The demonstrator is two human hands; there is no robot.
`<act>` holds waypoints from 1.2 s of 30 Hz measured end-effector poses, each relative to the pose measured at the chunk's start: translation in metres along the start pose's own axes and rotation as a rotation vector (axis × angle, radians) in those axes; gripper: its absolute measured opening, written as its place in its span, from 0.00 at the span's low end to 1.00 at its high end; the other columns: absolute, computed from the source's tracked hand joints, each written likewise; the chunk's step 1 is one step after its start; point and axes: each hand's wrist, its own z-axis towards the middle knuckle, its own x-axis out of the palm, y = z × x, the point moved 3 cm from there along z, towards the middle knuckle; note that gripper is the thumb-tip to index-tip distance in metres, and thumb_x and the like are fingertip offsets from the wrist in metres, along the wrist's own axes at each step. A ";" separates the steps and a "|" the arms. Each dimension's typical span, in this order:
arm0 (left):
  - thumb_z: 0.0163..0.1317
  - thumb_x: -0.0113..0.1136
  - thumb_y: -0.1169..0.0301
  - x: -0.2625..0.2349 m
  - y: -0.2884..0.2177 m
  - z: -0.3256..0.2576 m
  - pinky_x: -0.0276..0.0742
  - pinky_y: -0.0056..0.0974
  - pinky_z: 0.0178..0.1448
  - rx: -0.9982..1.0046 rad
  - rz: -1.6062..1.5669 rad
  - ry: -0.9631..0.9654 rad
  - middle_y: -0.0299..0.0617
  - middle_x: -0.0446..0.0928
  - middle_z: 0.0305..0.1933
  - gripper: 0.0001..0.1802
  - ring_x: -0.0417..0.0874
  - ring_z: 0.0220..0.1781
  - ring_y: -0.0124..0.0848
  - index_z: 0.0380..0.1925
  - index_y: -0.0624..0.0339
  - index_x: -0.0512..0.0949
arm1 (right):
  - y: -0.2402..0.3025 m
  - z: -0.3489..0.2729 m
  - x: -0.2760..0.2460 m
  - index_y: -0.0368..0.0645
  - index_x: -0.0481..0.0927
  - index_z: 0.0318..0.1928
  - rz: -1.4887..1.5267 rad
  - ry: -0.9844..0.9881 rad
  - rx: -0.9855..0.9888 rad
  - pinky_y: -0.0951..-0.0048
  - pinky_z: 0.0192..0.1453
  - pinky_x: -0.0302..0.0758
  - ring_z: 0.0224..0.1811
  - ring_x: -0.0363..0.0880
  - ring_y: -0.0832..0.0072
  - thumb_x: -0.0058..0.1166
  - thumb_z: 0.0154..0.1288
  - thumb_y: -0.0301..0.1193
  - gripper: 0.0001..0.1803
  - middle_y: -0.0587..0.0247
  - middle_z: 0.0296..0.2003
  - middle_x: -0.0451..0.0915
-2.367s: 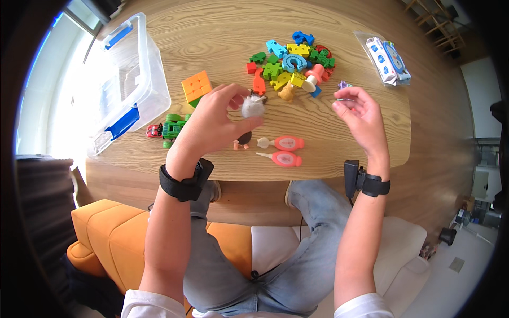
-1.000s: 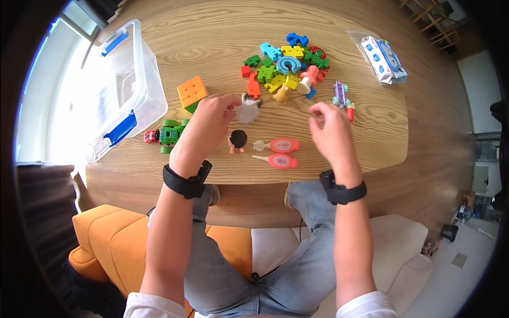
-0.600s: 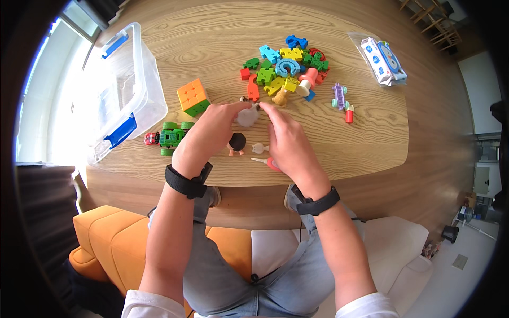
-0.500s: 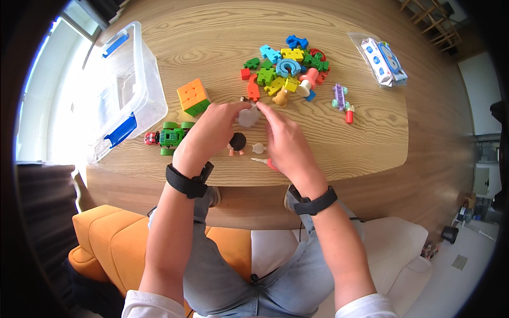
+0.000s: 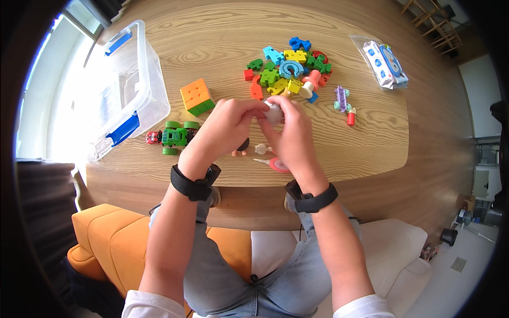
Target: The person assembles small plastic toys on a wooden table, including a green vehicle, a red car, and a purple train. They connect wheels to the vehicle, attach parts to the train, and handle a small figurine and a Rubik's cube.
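A: State of the right hand [image 5: 294, 131]?

B: Closed in around a fluffy whitish toy [image 5: 273, 114], thumb on the near left, index finger curled over the far side.

A: And the left hand [image 5: 225, 121]?

B: Thumb and index narrowed together, tips at the toy's left side. Gripping or merely touching: cannot tell.

A: Position of the toy?

B: Between both sets of fingertips, over the wooden table [image 5: 350, 151]. Raised or resting on the wood: cannot tell.

A: Nearer the body?

B: By the left wrist, a dark-topped figure [image 5: 243, 146] with pinkish feet, partly hidden. To its right, a small white piece [image 5: 262, 149]; below that, a pink bottle-shaped toy [image 5: 279, 165], pale tip pointing left.

A: Off to the left?

B: Green big-wheeled truck [image 5: 175, 137], small red car [image 5: 154, 137] at its left end; orange-topped puzzle cube [image 5: 197, 97] farther back; clear bin [image 5: 157, 94] with blue latches.

A: Beyond and right?

B: Heap of coloured blocks [image 5: 269, 78]. Purple wheeled toy [image 5: 341, 99], red peg [image 5: 351, 118] just beside. White packet [image 5: 385, 64] in clear plastic, near the far right corner.
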 end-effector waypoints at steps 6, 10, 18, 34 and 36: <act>0.67 0.53 0.82 0.006 -0.015 -0.006 0.83 0.42 0.55 0.228 -0.123 -0.058 0.49 0.89 0.45 0.26 0.90 0.45 0.39 0.64 0.60 0.80 | 0.004 0.010 -0.053 0.38 0.83 0.51 0.085 0.053 0.127 0.72 0.49 0.87 0.44 0.89 0.75 0.71 0.64 0.21 0.16 0.60 0.44 0.89; 0.64 0.62 0.77 0.001 -0.015 -0.011 0.84 0.42 0.53 0.227 -0.005 -0.030 0.48 0.87 0.51 0.25 0.88 0.46 0.38 0.63 0.58 0.81 | -0.015 0.008 -0.091 0.39 0.82 0.50 0.000 0.063 0.275 0.74 0.48 0.85 0.43 0.87 0.79 0.69 0.64 0.20 0.15 0.63 0.41 0.87; 0.56 0.74 0.72 0.003 -0.004 -0.035 0.84 0.44 0.51 0.115 0.305 0.089 0.49 0.79 0.51 0.25 0.85 0.47 0.45 0.55 0.62 0.82 | -0.056 -0.008 -0.119 0.39 0.77 0.44 -0.419 0.062 0.319 0.63 0.44 0.80 0.38 0.83 0.66 0.69 0.55 0.21 0.17 0.57 0.36 0.81; 0.55 0.72 0.81 -0.006 0.015 -0.025 0.82 0.49 0.54 0.046 0.398 -0.018 0.51 0.81 0.47 0.16 0.84 0.49 0.54 0.45 0.64 0.83 | -0.060 -0.010 -0.127 0.41 0.80 0.50 -0.481 0.180 0.415 0.58 0.57 0.79 0.53 0.81 0.56 0.74 0.53 0.26 0.24 0.53 0.47 0.80; 0.56 0.71 0.82 -0.011 0.012 -0.023 0.82 0.49 0.55 0.039 0.427 -0.057 0.51 0.81 0.48 0.16 0.84 0.50 0.54 0.45 0.65 0.83 | -0.046 -0.008 -0.128 0.41 0.81 0.50 -0.509 0.137 0.344 0.58 0.58 0.79 0.54 0.81 0.57 0.75 0.54 0.27 0.23 0.54 0.47 0.80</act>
